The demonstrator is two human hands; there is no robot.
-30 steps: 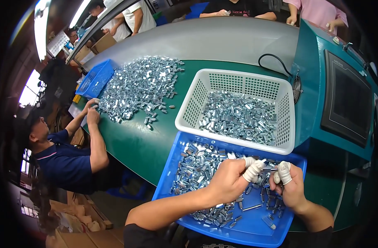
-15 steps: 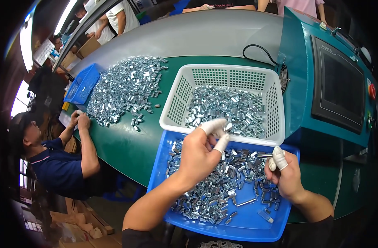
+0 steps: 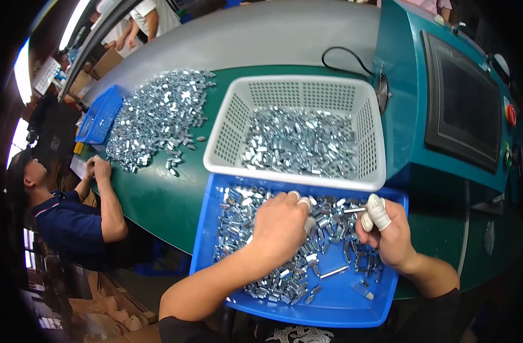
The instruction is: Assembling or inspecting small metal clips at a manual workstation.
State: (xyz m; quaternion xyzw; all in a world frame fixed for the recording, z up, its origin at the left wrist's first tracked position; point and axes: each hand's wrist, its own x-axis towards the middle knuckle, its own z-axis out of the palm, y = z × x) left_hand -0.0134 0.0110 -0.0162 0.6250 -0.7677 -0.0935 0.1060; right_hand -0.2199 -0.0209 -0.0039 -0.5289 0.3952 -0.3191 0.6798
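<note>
My left hand [image 3: 281,224] is down among shiny long hex nuts [image 3: 284,283] in a blue tray [image 3: 295,318]. White finger cots cover some fingertips; the fingers are curled, and whatever lies between them is hidden. Over the tray's right side, my right hand [image 3: 389,233] pinches a thin metal rod [image 3: 355,210] between thumb and forefinger, both in white cots. The rod points left, level above the nuts. Another metal rod [image 3: 334,272] lies loose in the tray, with a small clear plastic piece [image 3: 362,289] near it.
Behind the tray stands a white perforated basket [image 3: 293,180] holding more nuts. A teal machine [image 3: 404,86] with a dark screen [image 3: 462,103] is at right. A large nut pile [image 3: 158,117] and a blue bin [image 3: 100,117] lie left, where a co-worker [image 3: 73,217] sits.
My left hand has dropped from the basket's front edge into the tray's nuts. My right hand still holds the rod in nearly the same place. The whole view has shifted slightly.
</note>
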